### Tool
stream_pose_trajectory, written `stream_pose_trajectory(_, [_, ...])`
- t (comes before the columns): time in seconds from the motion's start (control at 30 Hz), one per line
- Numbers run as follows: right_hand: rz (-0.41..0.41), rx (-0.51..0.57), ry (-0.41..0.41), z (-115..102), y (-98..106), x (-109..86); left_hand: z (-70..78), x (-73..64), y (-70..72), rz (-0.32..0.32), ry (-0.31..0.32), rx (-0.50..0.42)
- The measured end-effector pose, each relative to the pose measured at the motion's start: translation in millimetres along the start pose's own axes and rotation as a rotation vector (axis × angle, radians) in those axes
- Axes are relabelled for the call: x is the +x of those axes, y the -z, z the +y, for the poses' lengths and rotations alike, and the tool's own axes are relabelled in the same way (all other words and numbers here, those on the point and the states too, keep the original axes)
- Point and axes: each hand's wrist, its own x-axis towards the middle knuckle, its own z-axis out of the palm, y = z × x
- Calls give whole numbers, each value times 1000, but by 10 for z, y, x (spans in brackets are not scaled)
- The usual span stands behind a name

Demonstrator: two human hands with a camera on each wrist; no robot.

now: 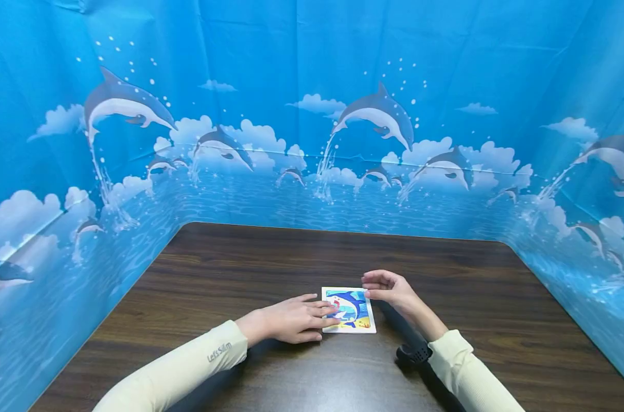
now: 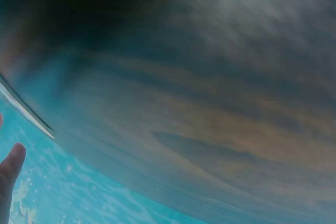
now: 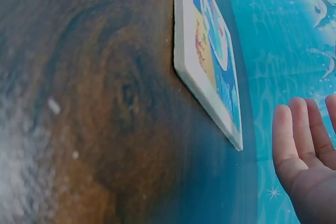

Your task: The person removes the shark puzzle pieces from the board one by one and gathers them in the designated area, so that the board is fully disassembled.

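Note:
A square white-edged board (image 1: 362,312) with a colourful dolphin picture lies flat on the dark wooden table. Over its left part spreads my left hand (image 1: 303,320), fingers straight and fingertips on the picture. My right hand (image 1: 394,293) is at the far right corner, thumb near the edge and fingers loosely bent. In the right wrist view the board (image 3: 226,95) shows a thick pale side, and the right hand (image 3: 310,166) appears apart from it with extended fingers. The left wrist view catches only a sliver of the board's edge (image 2: 26,109) and a fingertip (image 2: 13,163).
The brown wood-grain table (image 1: 270,257) reaches back to a blue curtain (image 1: 250,194) printed with dolphins, clouds and water, which also runs along both sides. A black band (image 1: 414,353) is on the right wrist. Pale sleeves cover both forearms.

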Motion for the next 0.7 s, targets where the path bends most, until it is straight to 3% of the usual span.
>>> stream_pose_trajectory(0.5, [18,-127,2,30,46,98,-108,30,-36,-61,21,-39])
stream_pose_trajectory(0.7, [28,-316,24,55,35,108,-87,37,-55,-65,-3,4])
